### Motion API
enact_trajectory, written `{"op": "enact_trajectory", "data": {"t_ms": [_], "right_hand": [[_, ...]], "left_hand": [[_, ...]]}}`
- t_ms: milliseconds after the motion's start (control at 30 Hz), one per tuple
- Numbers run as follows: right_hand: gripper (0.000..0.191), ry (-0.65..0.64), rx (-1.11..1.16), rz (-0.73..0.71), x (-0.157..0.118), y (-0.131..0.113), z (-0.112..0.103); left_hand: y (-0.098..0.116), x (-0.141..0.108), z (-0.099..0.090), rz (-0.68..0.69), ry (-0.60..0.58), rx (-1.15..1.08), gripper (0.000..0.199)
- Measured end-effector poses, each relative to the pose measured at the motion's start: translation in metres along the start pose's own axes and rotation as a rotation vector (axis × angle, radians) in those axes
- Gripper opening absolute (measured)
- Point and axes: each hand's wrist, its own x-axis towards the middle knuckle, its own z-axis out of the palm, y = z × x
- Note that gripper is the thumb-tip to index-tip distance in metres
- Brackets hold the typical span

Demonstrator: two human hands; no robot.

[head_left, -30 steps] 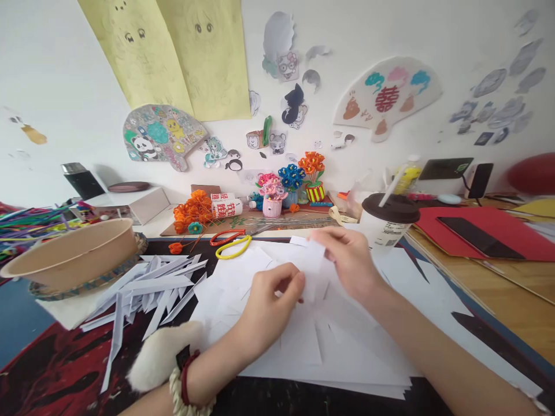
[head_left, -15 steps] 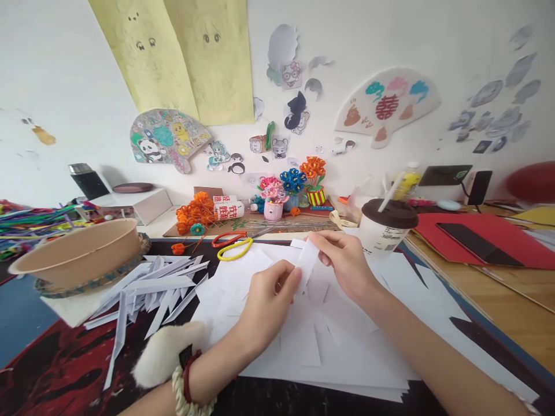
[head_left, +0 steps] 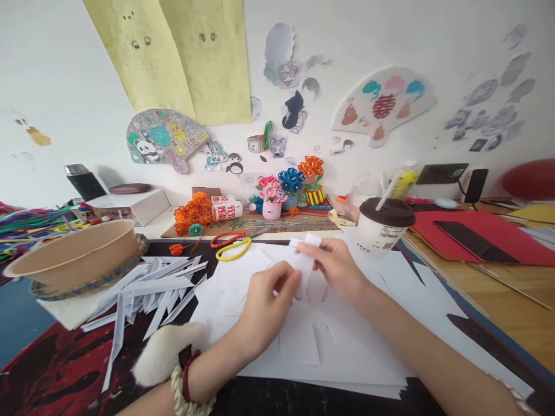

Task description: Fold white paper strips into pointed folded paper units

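White wall [head_left: 368, 32] rises behind the worktop [head_left: 524, 329]. Near its middle, a paper strip [head_left: 306, 266] is held between both hands, above white sheets [head_left: 364, 349]. Thumb and curled forefinger of the left hand [head_left: 269, 306] meet in a narrow pinch at the strip's near side; the right hand [head_left: 340, 266] pinches its far end, fingers bunched close together. Both forearms reach in from the near edge, slanting toward each other. Left of the sheets, folded strips [head_left: 158, 285] lie in a loose heap; scissors [head_left: 235, 256] lie toward the back edge, and a lidded cup [head_left: 376, 231] stands beyond the right hand.
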Motion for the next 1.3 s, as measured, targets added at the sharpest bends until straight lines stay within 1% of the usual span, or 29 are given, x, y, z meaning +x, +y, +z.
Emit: {"op": "enact_trajectory", "data": {"t_ms": [33,67,100,133,167,200,267,333,400,467,567,600,633,667,733,767,800,867,933,1033,1167,1300], "right_hand": [[0.024,0.144,0.084,-0.027,0.005,-0.003,-0.006],[0.025,0.217,0.115,-0.059,0.01,-0.005,-0.012],[0.026,0.259,0.136,-0.078,0.014,-0.008,-0.016],[0.028,0.284,0.152,-0.091,0.016,-0.009,-0.019],[0.029,0.286,0.159,-0.085,0.017,-0.01,-0.02],[0.031,0.26,0.166,-0.066,0.016,-0.011,-0.019],[0.035,0.073,0.211,0.021,0.011,-0.009,-0.011],[0.041,-0.122,0.203,0.049,0.003,-0.006,-0.002],[0.043,-0.285,0.126,0.04,-0.004,-0.003,0.004],[0.041,-0.347,0.03,0.03,-0.007,-0.001,0.006],[0.037,-0.318,-0.052,0.019,-0.006,0.001,0.003],[0.039,-0.291,-0.079,0.004,-0.005,0.001,0.002],[0.042,-0.257,-0.123,-0.021,-0.004,0.001,0.001],[0.044,-0.215,-0.186,-0.056,-0.004,0.0,0.001],[0.042,-0.124,-0.343,-0.147,-0.006,0.0,0.003],[0.039,-0.095,-0.417,-0.193,-0.007,0.0,0.005],[0.036,-0.086,-0.48,-0.236,-0.009,0.0,0.007],[0.034,-0.111,-0.576,-0.32,-0.013,0.001,0.012],[0.036,-0.154,-0.645,-0.396,-0.017,0.002,0.015],[0.033,-0.206,-0.686,-0.501,-0.021,0.005,0.017],[0.024,-0.228,-0.698,-0.531,-0.02,0.007,0.014],[0.027,-0.206,-0.692,-0.515,-0.018,0.007,0.011]], "left_hand": [[0.002,-0.003,0.002,0.025,-0.046,0.018,0.034],[0.004,-0.006,0.004,0.038,-0.097,0.026,0.034],[0.006,-0.009,0.005,0.047,-0.136,0.028,0.033],[0.007,-0.011,0.006,0.049,-0.144,0.026,0.033],[0.007,-0.011,0.005,0.053,-0.111,0.018,0.034],[0.007,-0.01,0.004,0.056,-0.06,0.002,0.035],[0.005,-0.005,0.0,0.024,0.059,-0.047,0.033],[0.001,0.002,-0.004,-0.019,0.145,-0.109,0.032],[-0.002,0.007,-0.007,-0.065,0.164,-0.145,0.033],[-0.004,0.011,-0.009,-0.098,0.121,-0.141,0.035],[-0.004,0.013,-0.012,-0.105,-0.019,-0.031,0.038],[-0.004,0.013,-0.013,-0.096,-0.052,0.036,0.037],[-0.003,0.013,-0.015,-0.087,-0.06,0.113,0.035],[-0.003,0.014,-0.016,-0.076,-0.04,0.195,0.03],[-0.002,0.014,-0.019,-0.051,0.059,0.329,0.018],[-0.002,0.015,-0.02,-0.037,0.104,0.369,0.016],[-0.001,0.015,-0.02,-0.022,0.134,0.389,0.019],[0.0,0.014,-0.02,-0.002,0.144,0.373,0.023],[0.001,0.013,-0.019,-0.01,0.138,0.321,0.023],[0.004,0.012,-0.018,-0.021,0.143,0.262,0.019],[0.006,0.011,-0.019,-0.012,0.129,0.22,0.019],[0.008,0.012,-0.02,-0.058,0.095,0.15,0.023]]}}
